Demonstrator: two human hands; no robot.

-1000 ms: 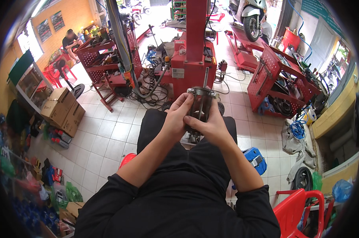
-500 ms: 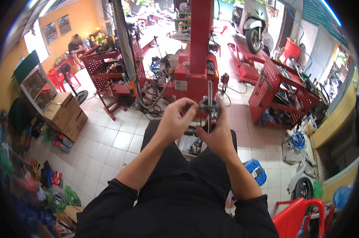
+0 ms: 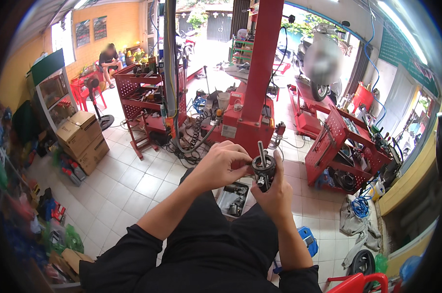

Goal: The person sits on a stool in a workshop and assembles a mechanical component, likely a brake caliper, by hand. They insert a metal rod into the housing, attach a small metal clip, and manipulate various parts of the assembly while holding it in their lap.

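In my right hand (image 3: pixel 275 193) is a dark cylindrical metal part (image 3: pixel 264 168) with a ring-shaped open top. A shiny metal rod (image 3: pixel 262 149) rises out of that opening, slightly tilted. My thumb and fingers wrap the part from the right and below. Close against its left rim, my left hand (image 3: pixel 222 165) has thumb and index finger pinched together. Whatever lies between those fingertips is too small to make out. Below the hands, between my knees, a rectangular tray (image 3: pixel 221 207) holds several metal parts (image 3: pixel 235 198).
Ahead stands a red lift post (image 3: pixel 262 63) with a red base, cables and hoses around it. Red tool carts (image 3: pixel 143 97) flank it, another (image 3: pixel 345 151) on the right. Cardboard boxes (image 3: pixel 82 139) sit left; a blue case (image 3: pixel 307 240) and red chair (image 3: pixel 357 283) are right. A person sits far left.
The view has tilted upward, and my hands sit lower in it. The metal part now leans so its round opening shows, and the rod appears shorter. My left fingers are nearer its rim.
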